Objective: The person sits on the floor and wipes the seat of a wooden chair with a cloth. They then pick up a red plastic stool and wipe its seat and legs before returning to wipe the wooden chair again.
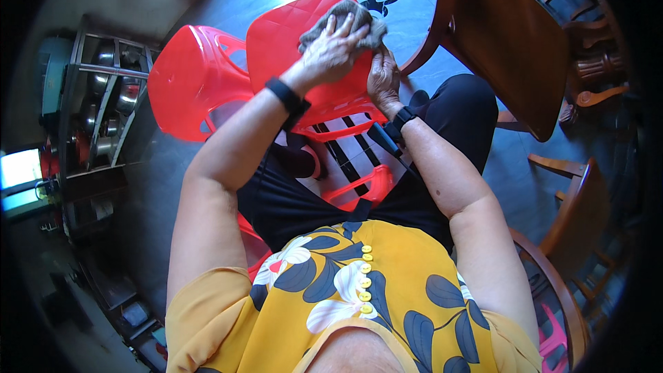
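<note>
A red plastic stool [273,38] with a quilted-looking seat stands in front of me, at the upper middle of the head view. My left hand [330,52] lies on a bunched grey-brown cloth [376,30], pressing it against the far right part of the seat. Its fingers are bent over the cloth, somewhat apart. At the seat's right edge, my right hand [384,81] is closed on the stool's rim, its fingertips close to the cloth. Part of the fingers on the rim's far side is hidden.
A second red plastic stool [190,83] adjoins on the left. Dark wooden chairs [511,48] stand on the right. A metal rack [103,90] with pots is at the far left. Between my legs is another red plastic piece [376,185].
</note>
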Available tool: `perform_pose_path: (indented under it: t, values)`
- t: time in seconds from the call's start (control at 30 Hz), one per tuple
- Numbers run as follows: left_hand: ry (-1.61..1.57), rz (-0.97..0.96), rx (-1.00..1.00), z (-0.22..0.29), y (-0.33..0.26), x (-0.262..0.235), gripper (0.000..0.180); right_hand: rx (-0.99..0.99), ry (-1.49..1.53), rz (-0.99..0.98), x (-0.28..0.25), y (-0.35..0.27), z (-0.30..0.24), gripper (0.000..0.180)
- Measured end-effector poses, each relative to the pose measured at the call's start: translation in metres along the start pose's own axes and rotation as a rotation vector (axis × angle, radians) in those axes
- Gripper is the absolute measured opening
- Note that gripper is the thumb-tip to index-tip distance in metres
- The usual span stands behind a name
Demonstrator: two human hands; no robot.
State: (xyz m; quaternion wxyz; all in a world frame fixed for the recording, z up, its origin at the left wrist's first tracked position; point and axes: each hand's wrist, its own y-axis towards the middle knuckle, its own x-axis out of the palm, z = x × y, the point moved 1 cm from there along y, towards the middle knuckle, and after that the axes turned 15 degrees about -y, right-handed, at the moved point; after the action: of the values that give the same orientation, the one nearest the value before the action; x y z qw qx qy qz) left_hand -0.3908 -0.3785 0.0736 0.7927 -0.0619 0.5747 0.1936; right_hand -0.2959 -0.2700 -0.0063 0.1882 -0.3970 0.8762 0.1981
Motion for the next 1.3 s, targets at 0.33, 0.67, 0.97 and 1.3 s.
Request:
perform_pose_path:
  t: [0.33,0.67,0.97,1.3]
  values:
    - [0.112,0.013,-0.354,-0.134,-0.046,-0.018,0.060,0.018,-0.029,0.015,-0.002,0.002,-0.003,0.045]
    - [0.051,0.120,-0.259,-0.005,-0.148,-0.018,0.049,0.053,0.177,-0.138,0.001,0.004,0.003,0.052]
    - [-0.101,0.236,-0.306,0.054,-0.059,0.026,0.052,0.122,0.459,-0.288,-0.003,0.002,0.003,0.065]
    - [-0.094,0.318,-0.325,0.055,-0.057,0.037,0.057,0.092,0.333,-0.203,0.000,0.010,0.018,0.065]
